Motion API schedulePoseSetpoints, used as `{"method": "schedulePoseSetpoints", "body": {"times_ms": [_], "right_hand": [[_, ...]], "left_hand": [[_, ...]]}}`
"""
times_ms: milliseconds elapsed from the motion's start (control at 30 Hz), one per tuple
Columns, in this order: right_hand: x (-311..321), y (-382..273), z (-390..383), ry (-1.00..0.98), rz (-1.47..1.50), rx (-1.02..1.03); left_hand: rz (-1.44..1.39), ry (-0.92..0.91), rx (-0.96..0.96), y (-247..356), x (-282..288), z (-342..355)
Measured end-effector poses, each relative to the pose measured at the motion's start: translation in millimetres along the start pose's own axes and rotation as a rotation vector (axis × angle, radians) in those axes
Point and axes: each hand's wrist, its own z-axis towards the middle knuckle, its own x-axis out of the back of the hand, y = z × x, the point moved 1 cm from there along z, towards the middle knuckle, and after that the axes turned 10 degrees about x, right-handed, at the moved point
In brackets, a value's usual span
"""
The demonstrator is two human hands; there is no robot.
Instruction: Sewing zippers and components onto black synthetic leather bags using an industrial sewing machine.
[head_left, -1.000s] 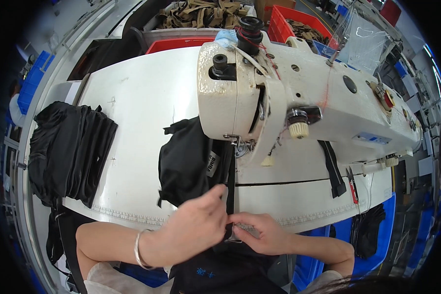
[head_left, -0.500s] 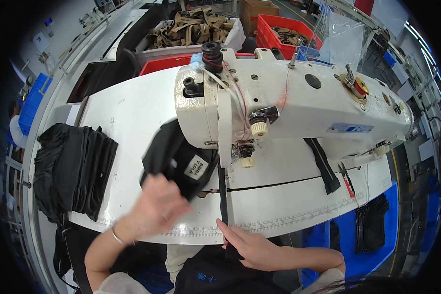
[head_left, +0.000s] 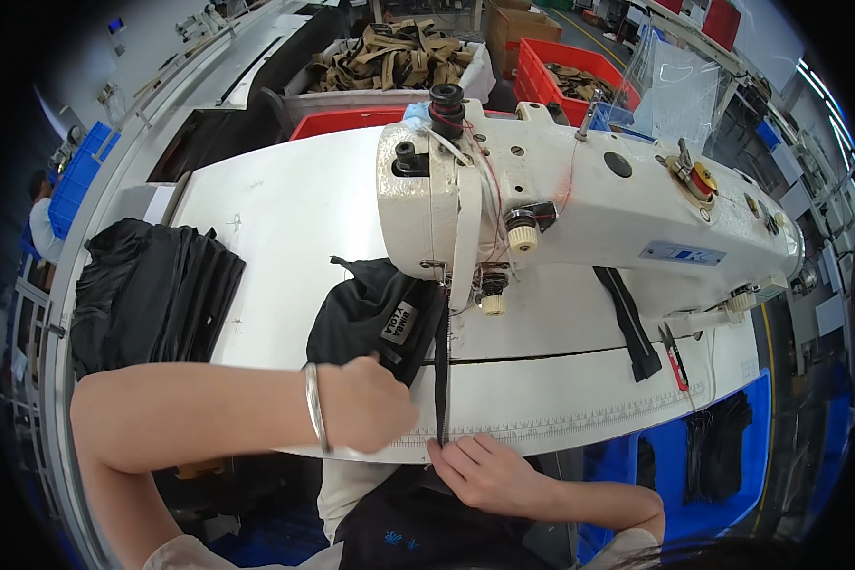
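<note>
Centrally in the head view, a labelled black fabric piece [head_left: 351, 318] lies left of the needle of the white sewing machine [head_left: 570, 199], with a black strip [head_left: 441, 389] running toward the near table edge. The right hand [head_left: 489, 475] has its fingers closed on the strip's near end. The left hand [head_left: 366, 406] curls over the fabric's near side; whether it grips anything, I cannot tell. Snips [head_left: 674, 359] lie right.

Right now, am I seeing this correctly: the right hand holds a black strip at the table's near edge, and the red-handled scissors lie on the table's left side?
Not quite: the scissors lie on the right side of the table, as the head view shows. The right hand does hold a black strip at the table's near edge.
</note>
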Motion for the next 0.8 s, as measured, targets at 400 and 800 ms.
{"method": "schedulePoseSetpoints", "body": {"times_ms": [400,800], "right_hand": [[-4.3,6.2,5.2,0.167,0.1,0.037],[-2.4,-14.9,-9.1,0.026,-0.077,-0.037]], "left_hand": [[0.004,0.48,-0.1,23.3,1.5,-38.5],[-0.716,0.811,-0.026,18.4,-35.3,-28.3]]}}
